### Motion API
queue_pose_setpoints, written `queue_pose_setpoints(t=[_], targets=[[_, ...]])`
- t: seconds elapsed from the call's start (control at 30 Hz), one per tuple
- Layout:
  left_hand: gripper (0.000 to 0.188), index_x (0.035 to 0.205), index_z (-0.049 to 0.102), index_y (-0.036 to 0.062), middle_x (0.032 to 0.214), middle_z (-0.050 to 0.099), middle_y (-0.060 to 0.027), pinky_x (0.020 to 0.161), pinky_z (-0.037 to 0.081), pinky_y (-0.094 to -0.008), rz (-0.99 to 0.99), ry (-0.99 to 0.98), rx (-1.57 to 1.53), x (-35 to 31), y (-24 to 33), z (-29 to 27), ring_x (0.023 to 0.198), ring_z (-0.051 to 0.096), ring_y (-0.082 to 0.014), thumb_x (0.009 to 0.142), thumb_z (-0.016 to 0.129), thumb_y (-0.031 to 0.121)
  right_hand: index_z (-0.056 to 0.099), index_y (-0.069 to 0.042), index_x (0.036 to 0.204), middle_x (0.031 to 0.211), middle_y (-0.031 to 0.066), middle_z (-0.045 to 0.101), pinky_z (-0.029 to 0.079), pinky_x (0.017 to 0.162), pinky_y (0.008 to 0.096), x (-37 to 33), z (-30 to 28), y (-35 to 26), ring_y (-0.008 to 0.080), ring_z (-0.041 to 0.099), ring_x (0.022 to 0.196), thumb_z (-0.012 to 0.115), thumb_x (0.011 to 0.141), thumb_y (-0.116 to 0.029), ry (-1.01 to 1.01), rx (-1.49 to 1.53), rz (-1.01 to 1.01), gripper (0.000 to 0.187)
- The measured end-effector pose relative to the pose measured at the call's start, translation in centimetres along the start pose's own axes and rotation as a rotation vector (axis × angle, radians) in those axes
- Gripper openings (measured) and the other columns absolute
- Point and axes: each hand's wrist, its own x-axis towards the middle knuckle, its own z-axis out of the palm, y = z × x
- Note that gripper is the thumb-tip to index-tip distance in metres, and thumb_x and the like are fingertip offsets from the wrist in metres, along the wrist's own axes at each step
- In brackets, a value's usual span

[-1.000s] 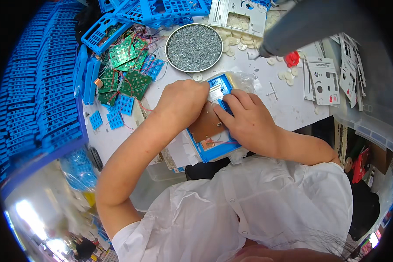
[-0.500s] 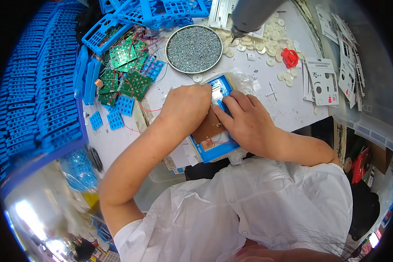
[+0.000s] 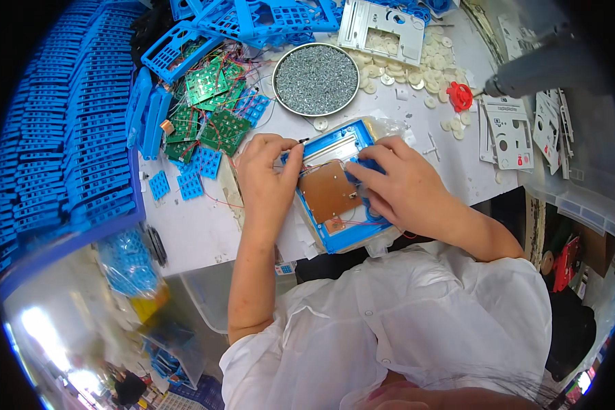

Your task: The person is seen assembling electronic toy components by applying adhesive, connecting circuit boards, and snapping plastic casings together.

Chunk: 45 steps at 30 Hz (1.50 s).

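A blue plastic case [image 3: 345, 240] lies tilted before me, its inside facing up. In it sit a brown circuit board [image 3: 329, 193], a silvery strip [image 3: 340, 149] near the far end and thin red wires. My left hand [image 3: 265, 174] is at the far left corner, thumb and forefinger closed on a small black piece [image 3: 304, 141]. Bent over the case's right side is my right hand [image 3: 410, 184], its thumb and fingertips pressed together at the blue edge beside the board. Whether a smaller part is between those fingertips is hidden.
Beyond the case stands a round dish of screws [image 3: 316, 80]. Green circuit boards [image 3: 222, 130] with wires lie left of it, white discs [image 3: 434, 58] right. A grey power screwdriver [image 3: 526, 74] hangs over a red part [image 3: 460, 96]. Stacked blue frames [image 3: 68, 137] fill the left.
My left hand has drawn left from over the case to its far left corner, uncovering the brown board. The screwdriver has swung right, and the whole view has shifted slightly.
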Motion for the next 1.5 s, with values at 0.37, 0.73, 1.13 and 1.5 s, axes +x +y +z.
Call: queue_pose_setpoints(t=[0.37, 0.73, 1.13, 1.5], targets=[[0.011, 0.089, 0.071, 0.0096, 0.091, 0.068, -0.0032, 0.087, 0.038, -0.0385, 0.176, 0.0, -0.084, -2.4, 1.4, -0.1, 0.085, 0.063, -0.0203, 0.081, 0.079, 0.01, 0.072, -0.005, 0.112, 0.098, 0.0114, 0.071, 0.053, 0.079, 0.0394, 3.6, 1.1, 0.8, 0.0313, 0.064, 0.092, 0.072, 0.085, -0.007, 0.14, 0.3, 0.0, 0.027], [0.015, 0.09, 0.073, 0.0117, 0.094, 0.07, 0.0006, 0.086, 0.035, -0.0373, 0.354, 0.046, -0.037, -3.0, 0.2, 0.1, 0.085, 0.06, -0.0193, 0.078, 0.081, 0.008, 0.065, -0.006, 0.136, 0.08, 0.0104, 0.066, 0.05, 0.062, 0.0313, 3.7, 0.3, -0.1, 0.019, 0.062, 0.064, 0.066, 0.089, -0.003, -0.053, 0.597, 0.181, 0.047], [0.016, 0.09, 0.073, 0.013, 0.095, 0.071, 0.0015, 0.087, 0.035, -0.0384, 0.38, 0.117, -0.046, -3.3, 0.7, 0.3, 0.085, 0.061, -0.019, 0.077, 0.08, 0.008, 0.068, -0.005, 0.131, 0.084, 0.0105, 0.068, 0.052, 0.067, 0.0325, 3.5, 0.6, 1.3, 0.0212, 0.066, 0.071, 0.067, 0.088, -0.003, -0.03, 0.563, 0.107, 0.042], [0.019, 0.091, 0.071, 0.0125, 0.096, 0.07, -0.0007, 0.087, 0.037, -0.0392, 0.357, 0.155, -0.051, -3.7, 0.2, 0.4, 0.086, 0.062, -0.0214, 0.076, 0.08, 0.007, 0.075, -0.003, 0.113, 0.085, 0.0093, 0.072, 0.052, 0.064, 0.0306, 4.9, -0.7, 1.1, 0.0176, 0.067, 0.069, 0.071, 0.089, -0.006, 0.054, 0.522, 0.14, 0.025]])
